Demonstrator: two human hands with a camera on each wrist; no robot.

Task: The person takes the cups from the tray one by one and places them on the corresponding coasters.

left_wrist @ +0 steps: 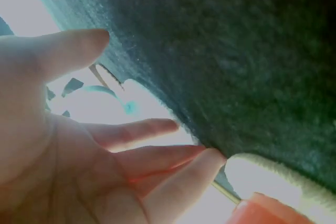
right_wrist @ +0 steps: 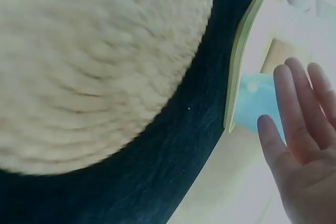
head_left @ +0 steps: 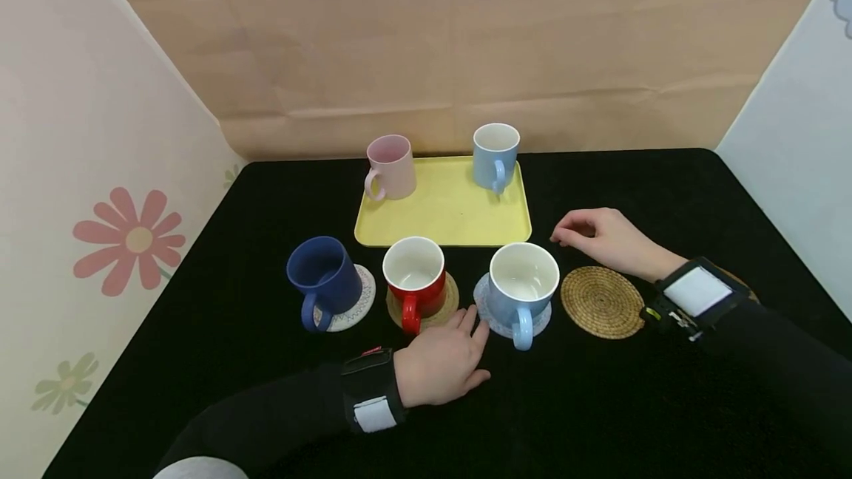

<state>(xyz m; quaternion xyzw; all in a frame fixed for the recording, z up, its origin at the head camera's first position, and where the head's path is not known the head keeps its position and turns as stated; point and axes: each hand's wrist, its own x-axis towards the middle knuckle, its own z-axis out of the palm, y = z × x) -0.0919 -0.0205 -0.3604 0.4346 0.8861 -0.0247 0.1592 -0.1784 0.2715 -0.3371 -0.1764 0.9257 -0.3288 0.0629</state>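
My left hand (head_left: 442, 362) has its fingers extended, the tips between a red mug (head_left: 434, 293) and a light blue mug (head_left: 507, 300); it holds nothing. Whether its fingertips touch the coaster beside them, I cannot tell. In the left wrist view, part of the red mug (left_wrist: 273, 211) shows beyond the fingers. To the right, my right hand (head_left: 602, 239) is held with loosely bent fingers and nothing in them, just behind a round woven coaster (head_left: 602, 303). The red mug stands on a tan coaster (head_left: 452, 288), the light blue one on a pale coaster (head_left: 542, 320).
A dark blue mug (head_left: 342, 283) stands partly on a white patterned coaster (head_left: 362, 300) at left. Behind, a yellow tray (head_left: 442, 220) bears a pink mug (head_left: 399, 172) and another light blue mug (head_left: 489, 161). A tan edge (head_left: 751, 293) peeks out past the right wrist.
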